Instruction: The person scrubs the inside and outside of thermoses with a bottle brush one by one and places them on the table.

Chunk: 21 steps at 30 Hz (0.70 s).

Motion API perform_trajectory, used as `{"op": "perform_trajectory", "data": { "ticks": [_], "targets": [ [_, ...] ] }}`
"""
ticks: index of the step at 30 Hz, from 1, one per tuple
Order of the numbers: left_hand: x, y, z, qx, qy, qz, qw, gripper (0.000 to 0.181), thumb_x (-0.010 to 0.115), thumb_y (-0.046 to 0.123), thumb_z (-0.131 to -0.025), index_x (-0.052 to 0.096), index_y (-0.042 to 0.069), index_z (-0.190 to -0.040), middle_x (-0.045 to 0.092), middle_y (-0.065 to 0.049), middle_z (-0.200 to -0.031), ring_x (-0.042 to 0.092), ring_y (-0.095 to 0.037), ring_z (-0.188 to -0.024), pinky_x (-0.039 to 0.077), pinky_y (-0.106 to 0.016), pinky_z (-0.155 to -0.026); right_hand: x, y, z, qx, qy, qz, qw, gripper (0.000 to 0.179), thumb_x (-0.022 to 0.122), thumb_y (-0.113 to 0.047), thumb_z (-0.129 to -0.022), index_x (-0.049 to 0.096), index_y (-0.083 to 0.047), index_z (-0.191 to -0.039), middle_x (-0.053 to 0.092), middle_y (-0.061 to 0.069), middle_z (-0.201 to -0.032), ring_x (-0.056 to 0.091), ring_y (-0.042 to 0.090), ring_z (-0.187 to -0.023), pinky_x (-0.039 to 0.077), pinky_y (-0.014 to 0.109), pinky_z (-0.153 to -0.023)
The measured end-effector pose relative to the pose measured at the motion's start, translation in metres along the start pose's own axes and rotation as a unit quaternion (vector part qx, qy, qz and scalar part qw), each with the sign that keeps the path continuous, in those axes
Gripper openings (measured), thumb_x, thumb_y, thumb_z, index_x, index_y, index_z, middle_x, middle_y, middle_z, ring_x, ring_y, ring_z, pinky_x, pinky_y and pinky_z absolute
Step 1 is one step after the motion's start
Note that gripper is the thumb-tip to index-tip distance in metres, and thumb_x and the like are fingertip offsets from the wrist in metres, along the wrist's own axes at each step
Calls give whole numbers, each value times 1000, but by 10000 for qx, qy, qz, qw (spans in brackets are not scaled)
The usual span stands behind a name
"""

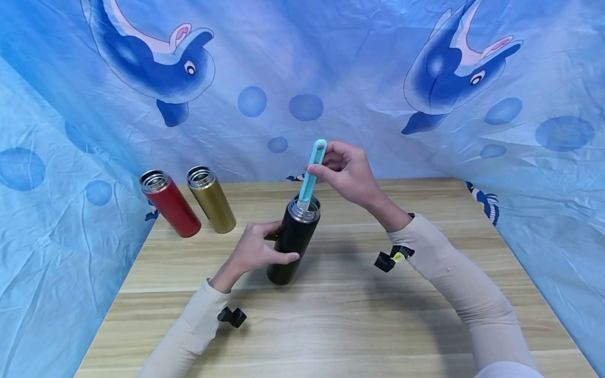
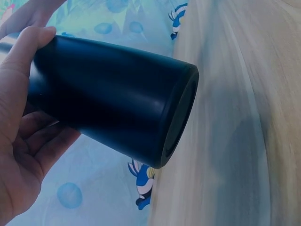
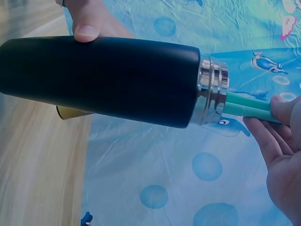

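Observation:
A black steel thermos bottle [image 1: 294,239] with a bare threaded metal neck tilts slightly over the table. My left hand [image 1: 257,245] grips its side, thumb along the front. In the left wrist view the bottle's underside shows, apparently raised off the wood. My right hand [image 1: 347,170] pinches the teal handle of a bottle brush [image 1: 313,170] between thumb and fingers, above the bottle's mouth. The handle's lower end runs into the opening; whatever lies below is hidden inside. In the right wrist view the handle [image 3: 249,107] enters the neck [image 3: 214,89].
An uncapped red bottle [image 1: 176,209] and an uncapped gold bottle [image 1: 212,203] stand at the back left of the wooden table [image 1: 307,336]. A blue dolphin-print sheet [image 1: 302,63] hangs behind and along both sides.

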State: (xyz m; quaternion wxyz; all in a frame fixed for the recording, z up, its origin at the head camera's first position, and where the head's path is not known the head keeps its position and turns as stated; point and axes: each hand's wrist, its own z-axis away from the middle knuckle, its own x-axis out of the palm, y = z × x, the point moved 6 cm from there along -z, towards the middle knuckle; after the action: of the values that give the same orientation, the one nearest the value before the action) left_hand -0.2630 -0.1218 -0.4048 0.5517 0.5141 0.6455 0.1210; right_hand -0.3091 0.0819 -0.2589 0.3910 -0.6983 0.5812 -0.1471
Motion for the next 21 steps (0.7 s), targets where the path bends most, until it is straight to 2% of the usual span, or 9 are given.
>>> {"op": "perform_trajectory", "data": {
  "ticks": [6,12,21],
  "targets": [
    [2,-4,4,-60,-130,87,9999,59,93,33,-71,74,10,-122,77,-3,-112,75,-15,-92,63,-44,-77,-3,4,3,44,-155,-274,9995,13,70,11,-89,65,10,-101,74,27,-94,76,18,-78,64,41,-71],
    [2,-6,6,-84,-82,-70,9999,63,94,37,-71,74,11,-125,76,-4,-115,75,-17,-94,63,-47,-78,-7,11,11,199,126,-180,9996,12,72,9,-89,64,7,-97,75,15,-85,75,17,-73,64,41,-67],
    [1,-3,5,88,75,-287,9995,64,94,38,-70,74,10,-124,76,-6,-115,75,-19,-94,64,-48,-77,-5,10,21,66,305,61,9995,13,74,7,-89,62,5,-94,74,18,-85,74,18,-69,63,40,-64]
  ]
}}
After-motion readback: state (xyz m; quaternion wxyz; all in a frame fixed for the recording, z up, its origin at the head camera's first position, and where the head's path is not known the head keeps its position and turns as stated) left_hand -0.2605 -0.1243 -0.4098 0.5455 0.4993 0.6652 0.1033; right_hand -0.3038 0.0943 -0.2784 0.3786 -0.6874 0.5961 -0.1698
